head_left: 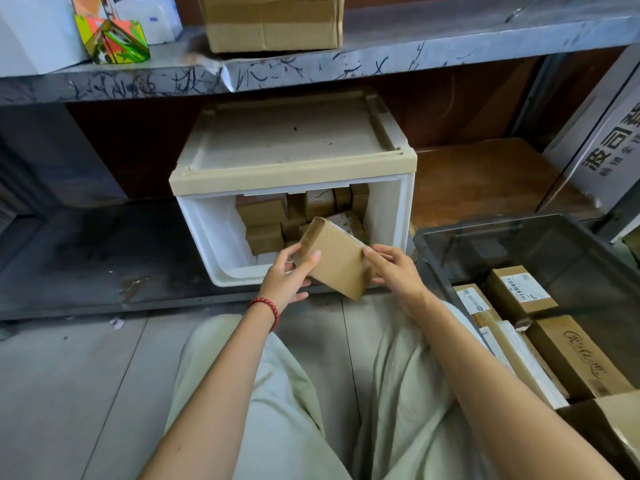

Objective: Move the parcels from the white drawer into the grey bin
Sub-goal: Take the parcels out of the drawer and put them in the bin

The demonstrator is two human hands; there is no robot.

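Note:
A flat brown cardboard parcel (337,259) is held tilted in front of the white drawer (214,237), just above its front rim. My left hand (289,278) grips the parcel's left edge, and my right hand (393,268) holds its right edge. Several small brown parcels (266,216) lie stacked inside the drawer behind it. The grey bin (436,251) stands to the right on the floor, with several cardboard parcels (521,291) lying in it.
The drawer sits in a beige-topped unit (294,171) under a scuffed grey shelf (311,69) carrying a cardboard box (273,20). A large white carton (609,140) leans at the far right. My knees in pale trousers fill the foreground on the grey floor.

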